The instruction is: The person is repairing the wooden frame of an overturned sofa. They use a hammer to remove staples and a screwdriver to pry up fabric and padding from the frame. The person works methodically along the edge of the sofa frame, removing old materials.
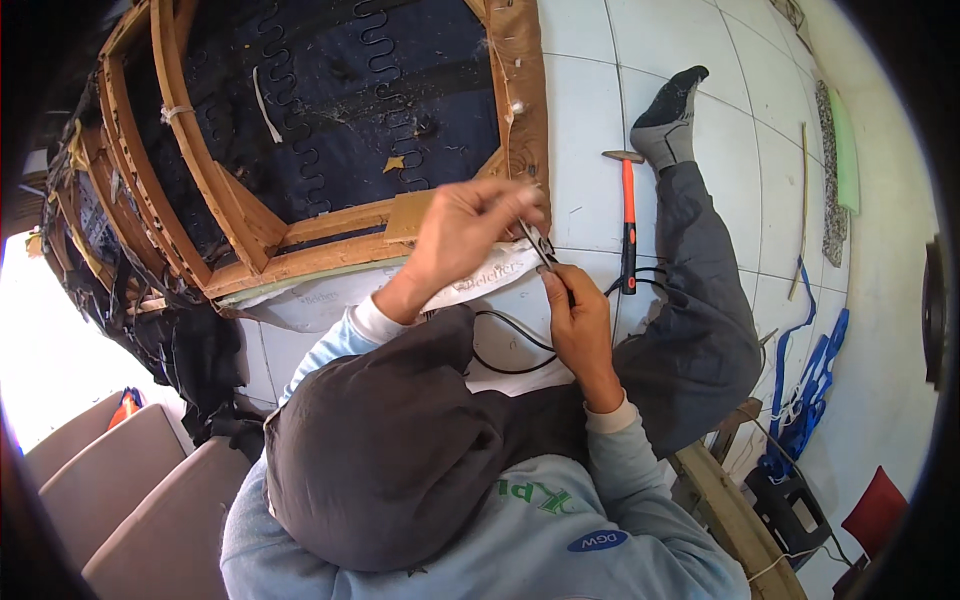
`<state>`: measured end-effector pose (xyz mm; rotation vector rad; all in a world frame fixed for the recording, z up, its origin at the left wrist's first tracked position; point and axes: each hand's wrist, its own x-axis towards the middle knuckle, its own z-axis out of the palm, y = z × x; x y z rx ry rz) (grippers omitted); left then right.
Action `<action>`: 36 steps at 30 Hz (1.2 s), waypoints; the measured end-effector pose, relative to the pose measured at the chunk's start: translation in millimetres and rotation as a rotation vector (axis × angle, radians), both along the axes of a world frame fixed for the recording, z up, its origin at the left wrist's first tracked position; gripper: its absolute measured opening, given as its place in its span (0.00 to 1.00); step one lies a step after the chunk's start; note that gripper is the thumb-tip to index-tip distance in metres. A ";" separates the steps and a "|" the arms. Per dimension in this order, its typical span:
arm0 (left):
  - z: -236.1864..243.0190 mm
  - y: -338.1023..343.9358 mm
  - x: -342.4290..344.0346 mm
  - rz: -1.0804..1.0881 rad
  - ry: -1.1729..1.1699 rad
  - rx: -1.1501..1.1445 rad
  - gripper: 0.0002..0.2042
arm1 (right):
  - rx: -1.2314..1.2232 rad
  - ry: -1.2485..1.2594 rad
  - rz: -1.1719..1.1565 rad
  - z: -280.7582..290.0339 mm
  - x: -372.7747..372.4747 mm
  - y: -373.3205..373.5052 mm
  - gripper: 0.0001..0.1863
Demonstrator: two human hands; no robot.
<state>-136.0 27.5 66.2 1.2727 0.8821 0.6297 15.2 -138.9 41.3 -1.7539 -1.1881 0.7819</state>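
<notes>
An upturned wooden furniture frame (345, 225) with zigzag springs (380, 45) and dark backing fabric (330, 110) lies before me. My left hand (465, 235) is at its near right corner, thumb and fingers pinched together; motion blur hides what, if anything, they hold. Just to the right, my right hand (582, 325) is closed round a slim metal hand tool (537, 243), whose tip points up at that corner beneath my left fingers. Its exact kind is unclear. White printed fabric (490, 283) hangs along the near edge of the frame, under my left wrist.
A hammer (629, 215) with an orange and black handle lies on the white tiles (580, 100), beside my outstretched leg (700, 270). A black cable (505, 370) loops near my lap. Blue straps (805, 390) and a black case (785, 515) are at the right.
</notes>
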 end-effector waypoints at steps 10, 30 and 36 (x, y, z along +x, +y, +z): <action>-9.1 16.6 -2.3 0.108 0.420 0.405 0.25 | -0.178 0.387 -0.169 0.8 12.6 -14.2 0.18; -33.7 13.2 13.5 -0.026 0.412 0.316 0.18 | -0.144 0.123 -0.030 -5.5 8.0 -3.8 0.23; -34.7 12.0 9.3 0.005 0.337 0.402 0.19 | -0.069 0.014 -0.005 0.4 18.6 2.1 0.22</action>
